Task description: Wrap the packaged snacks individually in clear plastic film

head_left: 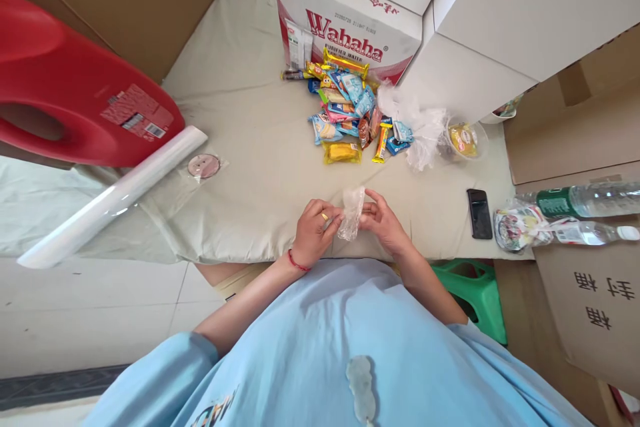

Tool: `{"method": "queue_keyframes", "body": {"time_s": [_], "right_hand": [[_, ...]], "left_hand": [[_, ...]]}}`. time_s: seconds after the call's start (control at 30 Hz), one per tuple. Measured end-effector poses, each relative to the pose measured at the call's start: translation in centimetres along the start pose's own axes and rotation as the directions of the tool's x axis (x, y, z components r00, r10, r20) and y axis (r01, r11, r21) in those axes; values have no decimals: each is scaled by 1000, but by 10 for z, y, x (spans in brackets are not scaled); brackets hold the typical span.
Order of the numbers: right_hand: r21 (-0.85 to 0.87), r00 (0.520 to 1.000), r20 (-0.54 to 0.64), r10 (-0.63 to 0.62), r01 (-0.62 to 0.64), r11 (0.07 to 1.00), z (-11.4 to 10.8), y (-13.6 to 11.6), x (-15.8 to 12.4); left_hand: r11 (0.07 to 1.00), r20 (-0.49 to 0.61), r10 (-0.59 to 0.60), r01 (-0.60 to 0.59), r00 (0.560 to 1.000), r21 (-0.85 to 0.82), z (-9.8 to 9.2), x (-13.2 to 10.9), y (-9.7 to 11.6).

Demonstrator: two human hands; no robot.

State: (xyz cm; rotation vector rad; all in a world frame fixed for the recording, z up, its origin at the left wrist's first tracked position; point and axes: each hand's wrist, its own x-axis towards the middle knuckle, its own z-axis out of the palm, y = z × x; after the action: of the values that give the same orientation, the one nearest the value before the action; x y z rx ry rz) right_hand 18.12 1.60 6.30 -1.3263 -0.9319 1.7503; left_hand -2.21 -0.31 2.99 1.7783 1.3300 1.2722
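Between my two hands is a small clear plastic bag [353, 212], crumpled and held just above the cloth near the table's front edge. My left hand [314, 229], with a ring and a red bracelet, pinches the bag's left side. On the other side my right hand [383, 221] has its thumb and fingers closed on the bag's right edge. Whether anything lies inside the bag I cannot make out. Beyond my hands lies a pile of wrapped snacks [345, 101], and a yellow snack pack [342, 153] is the nearest of them.
Behind the snacks stands a Wahaha carton [350, 20]. A plastic film roll [115, 197] and a red jug [85, 87] lie left. Rightward are a clear tub [467, 140], a black phone [480, 213] and plastic bottles [590, 232]. A green stool [493, 300] sits below the edge.
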Motion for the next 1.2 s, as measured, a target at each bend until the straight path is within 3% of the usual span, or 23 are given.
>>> {"method": "queue_keyframes", "body": {"time_s": [0.07,0.13,0.2,0.27,0.33,0.4,0.57,0.67,0.73,0.8,0.87,0.97,1.07,1.13,1.2], "right_hand": [[-21,999,-50,11,-12,1000,3,7,2],[-1,994,-107,2,-2,1000,2,11,4],[24,988,-155,-19,23,999,-3,11,4],[34,983,-184,-31,38,999,-9,7,2],[16,984,-179,-11,15,1000,-14,1,-2],[-31,990,-141,14,-19,999,-14,-6,-5],[-89,999,-10,35,-36,995,-1,-10,2],[-105,1000,-17,-13,11,994,3,-6,14],[-98,998,-27,-60,57,994,3,-5,18],[-77,996,-38,-84,81,994,2,-5,17],[-46,997,-46,-65,62,997,6,-3,13],[-6,999,-32,-11,11,1000,17,5,8],[53,999,-31,-29,31,998,22,13,9],[100,999,-34,-41,45,994,16,15,9],[115,999,-17,-28,30,993,6,12,8]], "left_hand": [[997,-2,-62,62,998,-45,0,-2,-2],[967,-30,-220,213,975,-142,-1,-3,-8],[883,-33,-404,380,914,-275,-5,-5,-16],[801,-2,-503,466,864,-375,-10,-6,-22],[806,5,-489,453,872,-380,-13,-7,-22],[871,-51,-420,386,906,-303,-12,-8,-16],[960,-118,-250,230,961,-160,6,-9,3],[917,-109,-349,315,931,-244,13,-12,-3],[862,-86,-438,391,895,-323,11,-14,-11],[854,-59,-454,416,889,-313,5,-16,-17],[906,-51,-388,370,920,-205,-3,-15,-18],[982,-16,-186,187,982,2,-11,-7,-12],[995,44,-75,72,996,68,-10,3,-9],[987,30,-163,163,986,-12,-8,9,-11],[937,6,-319,316,948,-147,-4,10,-14]]}}
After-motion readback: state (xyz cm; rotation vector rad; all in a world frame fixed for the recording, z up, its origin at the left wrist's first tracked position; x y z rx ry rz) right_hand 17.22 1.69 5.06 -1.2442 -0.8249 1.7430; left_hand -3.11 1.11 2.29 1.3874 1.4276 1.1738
